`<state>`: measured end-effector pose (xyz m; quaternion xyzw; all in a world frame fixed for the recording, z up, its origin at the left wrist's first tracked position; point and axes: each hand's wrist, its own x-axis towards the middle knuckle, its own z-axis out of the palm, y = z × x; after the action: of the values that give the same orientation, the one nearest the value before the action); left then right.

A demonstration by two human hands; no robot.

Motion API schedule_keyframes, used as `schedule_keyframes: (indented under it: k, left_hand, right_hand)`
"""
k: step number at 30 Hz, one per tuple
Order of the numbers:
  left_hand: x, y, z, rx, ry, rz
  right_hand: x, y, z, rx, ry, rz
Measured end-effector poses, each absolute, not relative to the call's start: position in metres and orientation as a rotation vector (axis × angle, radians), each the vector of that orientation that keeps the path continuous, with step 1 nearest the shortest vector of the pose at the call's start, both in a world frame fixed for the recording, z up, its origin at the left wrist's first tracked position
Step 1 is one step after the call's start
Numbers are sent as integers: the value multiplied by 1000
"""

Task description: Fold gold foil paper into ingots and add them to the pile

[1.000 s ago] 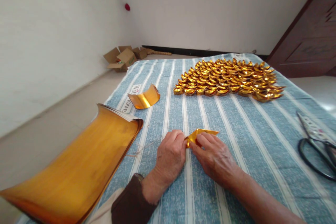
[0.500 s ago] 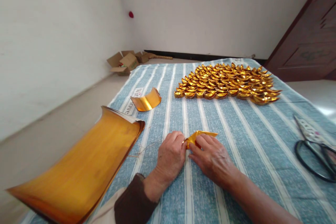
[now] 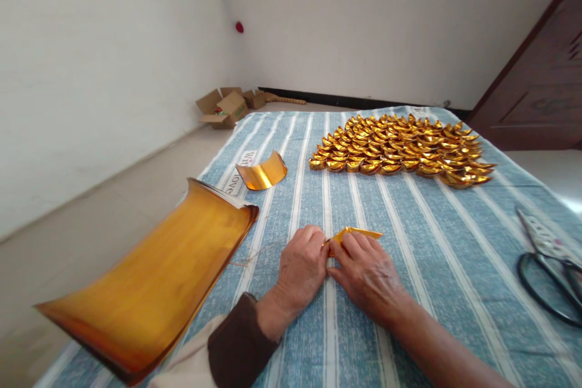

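A small piece of folded gold foil paper (image 3: 360, 231) lies at the middle of the striped cloth, its pointed end sticking out to the right. My left hand (image 3: 304, 257) is closed on its left end, the fingertips pinched and partly hidden. From the right, my right hand (image 3: 362, 264) presses over the paper's body, with fingers curled and thumb close to my left fingers. Most of the fold lies hidden under both hands. Farther off, several rows of finished gold foil ingots (image 3: 395, 151) stand packed together.
A stack of gold foil sheets (image 3: 154, 273) lies at left, with one small curved gold sheet (image 3: 264, 173) beyond it. Black-handled scissors (image 3: 548, 273) rest at the right. Past the blue striped cloth (image 3: 273, 224), cardboard boxes (image 3: 227, 108) sit on the floor.
The view has shifted slightly, so everything sits a little farther right. My right fingers have moved closer to my left hand, covering more of the folded paper's left part.
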<state>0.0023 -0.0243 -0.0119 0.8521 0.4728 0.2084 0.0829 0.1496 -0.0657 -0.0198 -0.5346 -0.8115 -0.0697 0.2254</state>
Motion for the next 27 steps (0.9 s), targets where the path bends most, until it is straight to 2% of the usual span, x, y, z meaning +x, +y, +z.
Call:
schedule_keyframes:
  k: [19,27]
  left_hand:
    - [-7,-17,-15,2426,1386,765]
    - [-21,-12,-12,2383,1361,787]
  right_hand:
    - [145,-68,-23,-1563,-2297,-287]
    - [144,-69,-21,-1612,-2307,-178]
